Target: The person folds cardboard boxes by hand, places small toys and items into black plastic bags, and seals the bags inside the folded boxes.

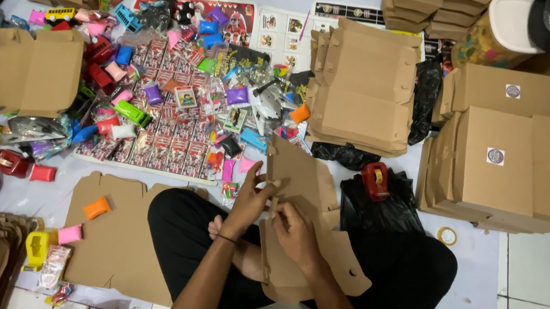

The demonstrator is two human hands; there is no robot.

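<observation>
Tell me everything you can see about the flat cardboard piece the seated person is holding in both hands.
The cardboard blank is plain brown card, die-cut with flaps, tabs and slots, not yet formed into a box. It is partly folded and lies tilted over the person's crossed legs, its top edge reaching toward the pile of small toys. The left hand grips its left edge, the right hand presses on its middle. Its lower flap rests against the dark trousers.

Ahead of the hands (pixel 272 214), the floor is crowded with a heap of small toys and packets (pixel 179 101) and a stack of flat cardboard blanks (pixel 364 87). Folded boxes (pixel 512 161) wall off the right; bare cloth (pixel 467 298) beside the knee is open.
</observation>
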